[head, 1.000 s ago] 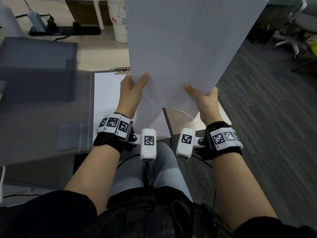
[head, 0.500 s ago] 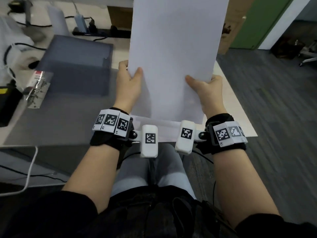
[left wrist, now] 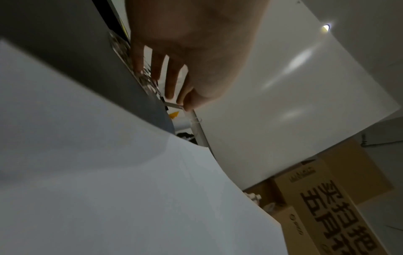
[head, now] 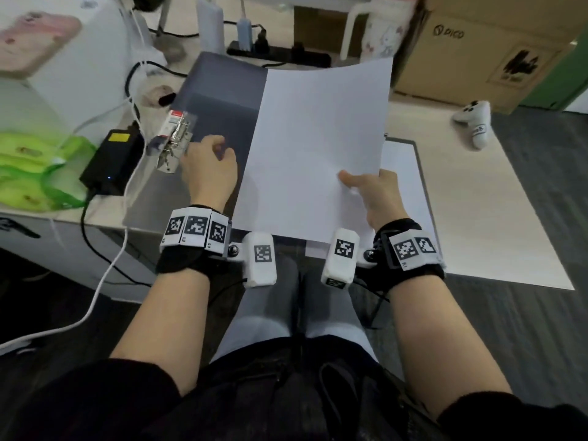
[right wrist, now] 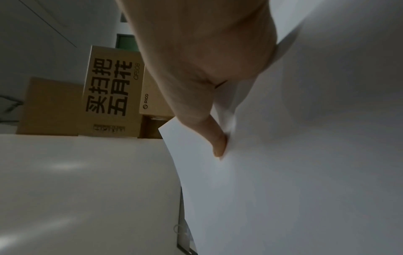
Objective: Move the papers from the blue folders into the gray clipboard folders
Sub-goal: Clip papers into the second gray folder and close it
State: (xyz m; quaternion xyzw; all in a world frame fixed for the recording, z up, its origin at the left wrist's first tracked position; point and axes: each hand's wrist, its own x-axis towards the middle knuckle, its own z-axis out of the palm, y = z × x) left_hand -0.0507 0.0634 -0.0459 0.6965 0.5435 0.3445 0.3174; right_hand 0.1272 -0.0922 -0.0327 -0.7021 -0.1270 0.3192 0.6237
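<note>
A stack of white papers (head: pixel 318 148) tilts over the desk, and only my right hand (head: pixel 356 183) holds it, pinching its near right edge with the thumb on top (right wrist: pixel 216 138). My left hand (head: pixel 219 148) is off the papers. It reaches left to the metal clip (head: pixel 173 141) of the open gray clipboard folder (head: pixel 222 87), fingers fairly straight. In the left wrist view the fingertips (left wrist: pixel 170 93) touch the clip's lever. Under the held stack, at the right, lies another folder with a white sheet (head: pixel 404 173). The papers (left wrist: pixel 109 172) hide most of it.
A black power adapter (head: pixel 111 160), a white cable and a green bag (head: pixel 38 173) lie left of the folder. A power strip (head: pixel 276 54) and mug (head: pixel 378 30) stand behind it. A cardboard box (head: pixel 477 43) and white controller (head: pixel 474 122) are at right.
My left hand let go of the papers and moved left to the metal clip. The stack dropped from upright to a low tilt, held by the right hand alone.
</note>
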